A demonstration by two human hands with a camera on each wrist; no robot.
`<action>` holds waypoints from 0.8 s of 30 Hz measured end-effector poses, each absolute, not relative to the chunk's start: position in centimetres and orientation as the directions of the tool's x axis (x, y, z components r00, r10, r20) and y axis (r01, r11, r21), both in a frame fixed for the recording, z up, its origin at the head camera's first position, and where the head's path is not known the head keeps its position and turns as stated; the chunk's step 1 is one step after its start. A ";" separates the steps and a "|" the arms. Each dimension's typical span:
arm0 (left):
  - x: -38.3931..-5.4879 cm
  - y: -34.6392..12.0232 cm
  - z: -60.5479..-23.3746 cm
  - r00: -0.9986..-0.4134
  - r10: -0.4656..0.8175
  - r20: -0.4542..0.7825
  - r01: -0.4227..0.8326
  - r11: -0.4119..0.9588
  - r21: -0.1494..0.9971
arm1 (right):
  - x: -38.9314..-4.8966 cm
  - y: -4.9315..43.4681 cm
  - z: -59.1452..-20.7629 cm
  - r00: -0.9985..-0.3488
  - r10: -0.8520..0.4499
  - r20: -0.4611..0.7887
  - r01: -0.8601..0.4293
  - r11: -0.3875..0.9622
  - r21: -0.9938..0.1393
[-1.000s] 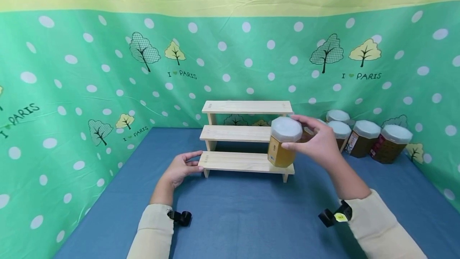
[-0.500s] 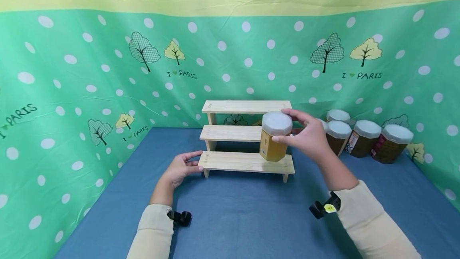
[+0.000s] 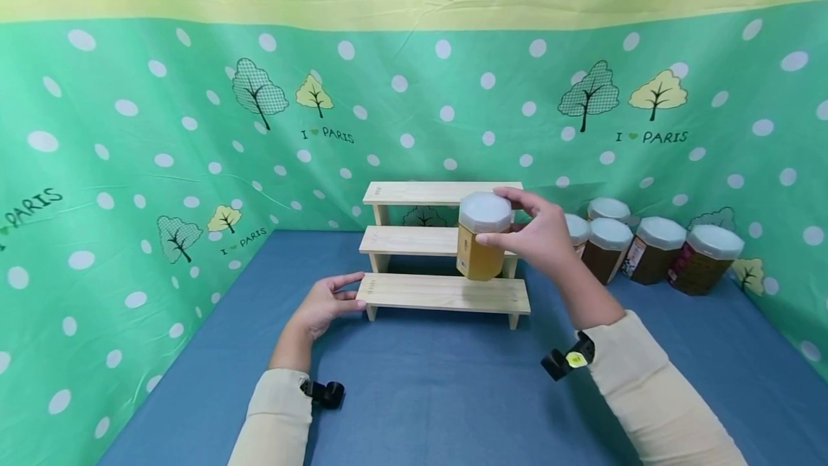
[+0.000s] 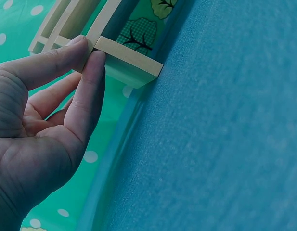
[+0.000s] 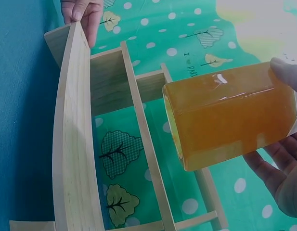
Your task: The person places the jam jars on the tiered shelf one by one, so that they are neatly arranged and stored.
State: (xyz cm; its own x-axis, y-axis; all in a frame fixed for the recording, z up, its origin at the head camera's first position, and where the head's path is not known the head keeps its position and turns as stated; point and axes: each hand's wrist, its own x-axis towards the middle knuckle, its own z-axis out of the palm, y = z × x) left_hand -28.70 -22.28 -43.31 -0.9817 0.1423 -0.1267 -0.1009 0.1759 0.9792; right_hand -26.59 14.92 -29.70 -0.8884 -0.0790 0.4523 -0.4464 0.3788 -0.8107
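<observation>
My right hand (image 3: 540,236) holds a honey jar (image 3: 481,254), octagonal with a white lid and amber contents, thumb and fingers gripping it near the lid. The jar hangs upright in front of the right part of the middle step, over the lowest one. In the right wrist view the jar (image 5: 225,120) shows its base clear of the boards. A three-step wooden shelf (image 3: 427,292) stands on the blue cloth. My left hand (image 3: 326,305) pinches the left end of its lowest board; the left wrist view shows thumb and finger at the board's corner (image 4: 90,45).
To the right of the shelf several white-lidded jars with darker contents (image 3: 656,254) stand in a group, close to the right forearm. Behind everything hangs a green dotted curtain (image 3: 388,142). Blue cloth (image 3: 420,387) covers the table.
My right hand has moved left, up and a little farther back with the honey jar, from in front of the lowest step to the middle one. The left hand and shelf stay still.
</observation>
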 end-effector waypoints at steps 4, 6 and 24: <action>-28.7 -22.2 -43.3 -0.981 0.143 -0.128 -0.103 0.174 0.979 | -27.0 14.5 -29.6 -0.885 -0.080 0.459 -0.453 0.377 -0.808; -28.7 -22.2 -43.2 -0.981 0.139 -0.132 -0.108 0.169 0.980 | -27.2 14.3 -29.5 -0.882 -0.083 0.465 -0.460 0.373 -0.806; -28.7 -22.3 -43.2 -0.979 0.155 -0.135 -0.110 0.157 0.981 | -29.1 11.9 -27.8 -0.879 -0.097 0.468 -0.472 0.326 -0.819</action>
State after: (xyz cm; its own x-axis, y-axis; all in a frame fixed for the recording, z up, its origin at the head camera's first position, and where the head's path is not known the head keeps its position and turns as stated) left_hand -28.66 -22.26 -43.17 -0.9787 0.1550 -0.1348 -0.1102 0.1573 0.9814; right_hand -29.12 11.93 -27.76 -0.8786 -0.0971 0.4675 -0.4719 0.3256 -0.8193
